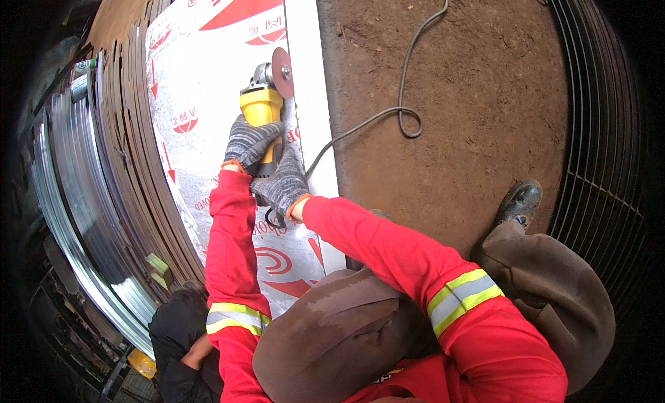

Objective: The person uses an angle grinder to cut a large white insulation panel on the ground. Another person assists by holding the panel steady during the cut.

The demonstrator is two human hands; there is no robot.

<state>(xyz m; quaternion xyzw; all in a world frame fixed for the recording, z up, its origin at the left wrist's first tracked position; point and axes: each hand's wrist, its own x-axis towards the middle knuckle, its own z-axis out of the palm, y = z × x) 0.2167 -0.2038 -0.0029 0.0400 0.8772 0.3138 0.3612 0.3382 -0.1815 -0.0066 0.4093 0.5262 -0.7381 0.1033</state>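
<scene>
While both gloved hands clamp the yellow angle grinder (262, 106), left hand (249, 144) forward on the body and right hand (282, 184) behind it, its long axis runs away from the person, disc (282, 72) over the white sheet edge (308, 91)

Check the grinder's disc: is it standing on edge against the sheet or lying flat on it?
On edge. The disc stands upright at the panel edge, its round face showing sideways, with both gloved hands gripping the yellow grinder.
</scene>
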